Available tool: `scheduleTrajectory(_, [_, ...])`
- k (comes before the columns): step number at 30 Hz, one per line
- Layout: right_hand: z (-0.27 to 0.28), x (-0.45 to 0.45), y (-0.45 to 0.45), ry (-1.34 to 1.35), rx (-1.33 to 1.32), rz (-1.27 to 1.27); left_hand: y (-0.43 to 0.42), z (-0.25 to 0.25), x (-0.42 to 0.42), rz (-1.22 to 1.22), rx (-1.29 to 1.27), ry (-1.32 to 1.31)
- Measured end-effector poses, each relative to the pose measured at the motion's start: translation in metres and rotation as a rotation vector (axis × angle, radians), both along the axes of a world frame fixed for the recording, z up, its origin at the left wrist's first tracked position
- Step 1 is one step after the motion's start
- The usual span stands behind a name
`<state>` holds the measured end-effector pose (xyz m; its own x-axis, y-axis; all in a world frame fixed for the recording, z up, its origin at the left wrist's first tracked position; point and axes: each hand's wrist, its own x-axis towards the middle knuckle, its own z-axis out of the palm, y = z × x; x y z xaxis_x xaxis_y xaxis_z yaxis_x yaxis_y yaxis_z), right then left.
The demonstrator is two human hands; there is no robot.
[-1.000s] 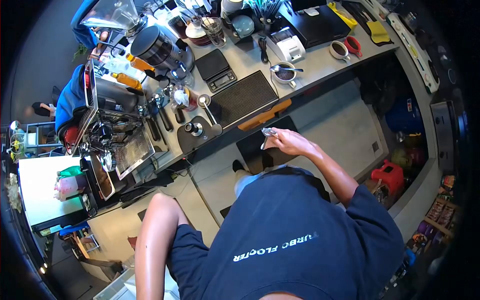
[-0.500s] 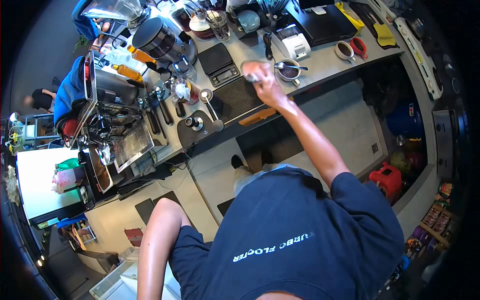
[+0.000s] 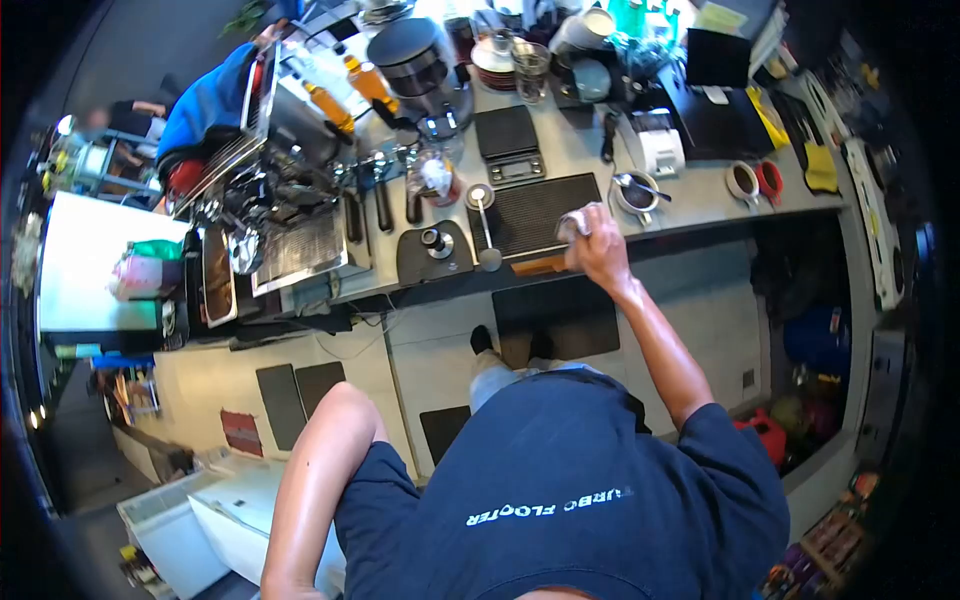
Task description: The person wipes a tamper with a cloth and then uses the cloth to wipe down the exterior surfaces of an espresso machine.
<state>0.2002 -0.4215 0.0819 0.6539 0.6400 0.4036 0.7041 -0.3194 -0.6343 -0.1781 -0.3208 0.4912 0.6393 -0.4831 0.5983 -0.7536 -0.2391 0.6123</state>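
Observation:
My right hand (image 3: 604,252) is closed round a crumpled pale cloth (image 3: 573,224), at the front right corner of the black drip mat (image 3: 530,212). To its right stands a white cup (image 3: 636,205) of dark contents with a spoon across it. A long-handled spoon lies left of the mat, its upper end over a round container (image 3: 480,196). The metal tamper (image 3: 436,243) rests on a dark pad (image 3: 412,262). Behind the mat is a black scale (image 3: 508,140). Only my left arm shows at the lower left; its hand is outside the view.
An espresso machine (image 3: 300,245), grinder (image 3: 415,70) and yellow bottles (image 3: 330,108) occupy the left side. A white printer (image 3: 657,150), a white cup (image 3: 742,182) and a red cup (image 3: 768,182) are to the right. Another person (image 3: 130,118) is at the far left.
My right hand has gone from below the counter's edge, up over the mat near the cup, then back to the mat's front corner, still holding the cloth. The view has turned and shifted.

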Motion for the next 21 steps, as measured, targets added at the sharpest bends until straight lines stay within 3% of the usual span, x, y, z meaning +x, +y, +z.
scheduleTrajectory(2, [-0.009, 0.008, 0.009, -0.083, 0.036, -0.030, -0.005, -0.002, -0.005, -0.058, 0.052, -0.084])
scheduleTrajectory(4, [-0.024, -0.004, 0.009, -0.178, -0.163, 0.043, -0.008, 0.002, 0.004, -0.131, 0.108, -0.163])
scheduleTrajectory(6, [-0.049, -0.034, 0.000, -0.448, -0.193, 0.147, -0.011, 0.004, 0.010, -0.219, 0.171, -0.239])
scheduleTrajectory(9, [-0.061, -0.072, -0.032, 0.235, -0.328, 0.520, -0.013, 0.005, 0.012, -0.358, 0.255, -0.342])
scheduleTrajectory(11, [-0.054, -0.076, -0.037, 0.064, -0.268, 0.512, -0.013, 0.005, 0.010, -0.344, 0.279, -0.355])
scheduleTrajectory(14, [-0.004, -0.056, -0.026, 0.157, -0.131, 0.315, -0.014, 0.005, 0.008, -0.309, 0.358, -0.394])
scheduleTrajectory(17, [-0.015, -0.022, -0.013, -0.031, -0.113, 0.072, -0.016, 0.002, 0.010, -0.319, 0.273, -0.377])
scheduleTrajectory(19, [-0.016, -0.009, -0.005, -0.191, 0.047, -0.072, -0.019, -0.001, 0.016, -0.326, 0.187, -0.360])
scheduleTrajectory(21, [-0.031, -0.014, -0.006, -0.281, -0.111, -0.031, -0.021, -0.005, 0.020, -0.331, 0.103, -0.341])
